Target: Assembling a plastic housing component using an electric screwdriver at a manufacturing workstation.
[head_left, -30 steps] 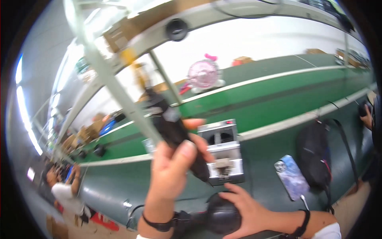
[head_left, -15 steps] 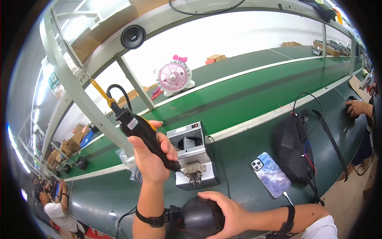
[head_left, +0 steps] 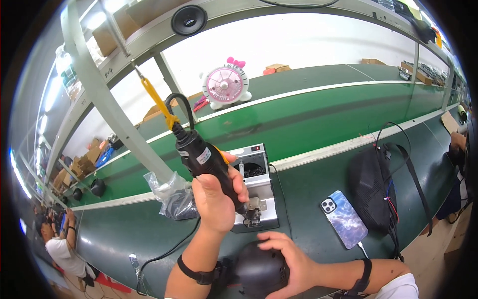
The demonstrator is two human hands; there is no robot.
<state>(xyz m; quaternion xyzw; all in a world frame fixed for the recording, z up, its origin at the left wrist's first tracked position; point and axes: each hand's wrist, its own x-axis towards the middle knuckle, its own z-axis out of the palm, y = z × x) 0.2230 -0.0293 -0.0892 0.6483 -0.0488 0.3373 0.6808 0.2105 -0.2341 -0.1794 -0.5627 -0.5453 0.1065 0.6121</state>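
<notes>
My left hand (head_left: 219, 197) is wrapped around a black electric screwdriver (head_left: 201, 157), which hangs from a yellow strap (head_left: 155, 99). The screwdriver slants down to the right, its lower end at the front of a silver and black screw feeder (head_left: 266, 192). Whether its bit touches the pick-up point cannot be made out. My right hand (head_left: 297, 264) is closed over the side of a rounded black housing (head_left: 256, 269) near the bottom of the view. My left wrist partly hides the housing's left side.
A smartphone (head_left: 343, 219) on a white cable and a black mesh-covered bag-like item (head_left: 371, 187) with straps and wires lie to the right. Clear plastic bags (head_left: 172, 194) sit left of the feeder. A pink-and-white fan (head_left: 224, 85) stands behind; people work at both sides.
The screwdriver's lower end has shifted slightly onto the feeder's front, and its bit no longer shows. The feeder's inner part has swung up. My right hand stays on the housing; the whole view has shifted.
</notes>
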